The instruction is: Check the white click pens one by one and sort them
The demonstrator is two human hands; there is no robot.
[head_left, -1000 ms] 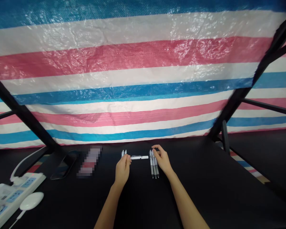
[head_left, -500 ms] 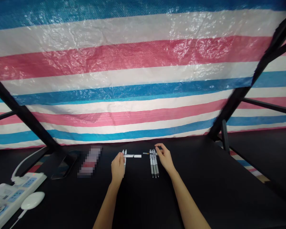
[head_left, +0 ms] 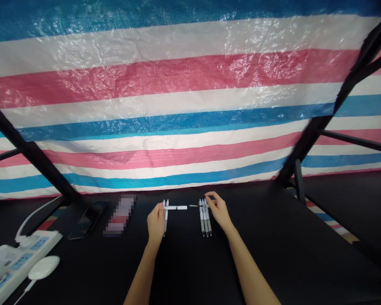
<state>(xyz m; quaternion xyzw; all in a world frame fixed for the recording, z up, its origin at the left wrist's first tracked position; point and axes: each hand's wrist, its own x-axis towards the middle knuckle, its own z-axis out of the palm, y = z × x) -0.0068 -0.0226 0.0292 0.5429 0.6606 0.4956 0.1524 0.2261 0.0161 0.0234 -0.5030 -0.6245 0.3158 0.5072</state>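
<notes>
Currently, the left hand (head_left: 156,222) grips a white cylindrical dark-banded pen barrel (head_left: 181,207); the right hand (head_left: 219,212) pinches a slender grey, yellow-marked rod (head_left: 193,206).

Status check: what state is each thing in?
Left hand: closed on white barrel
White barrel: sideways, apart from thin part
Right hand: pinching thin part
Thin part: exposed, outside barrel
Three pens: lying side by side
Two pens: partly hidden by left hand
Power strip: plugs inserted
Striped sheet: hanging, creased
</notes>
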